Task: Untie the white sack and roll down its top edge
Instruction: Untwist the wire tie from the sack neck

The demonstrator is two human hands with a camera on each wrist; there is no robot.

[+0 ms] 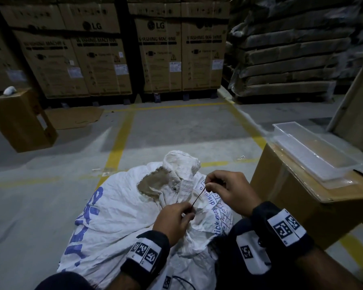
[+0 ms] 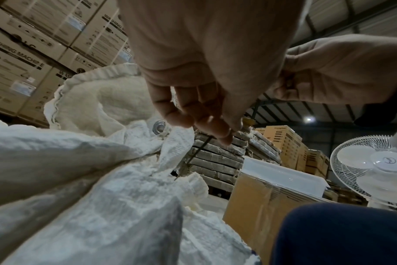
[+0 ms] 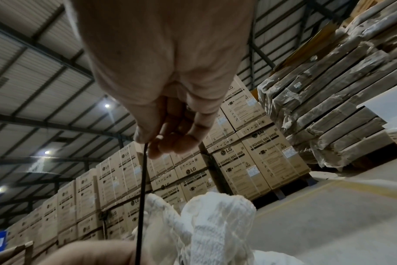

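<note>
White sack (image 1: 122,208) slumps on the floor (image 1: 50,160). Left hand (image 1: 173,219) and right hand (image 1: 231,191) each pinch the dark string (image 1: 198,198), taut between them. Pulling harder might tighten the knot or tear fabric.

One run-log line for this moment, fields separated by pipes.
left hand pinches thin dark tie cord | right hand pinches other end, cord taut | crumpled white woven sack on floor, top unrolled

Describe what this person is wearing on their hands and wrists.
Both hands are bare, no gloves. The left hand and right hand each have a dark wrist band carrying white panels printed with black square code markers. A white housing sits on the right band, and dark sleeves show below.
</note>
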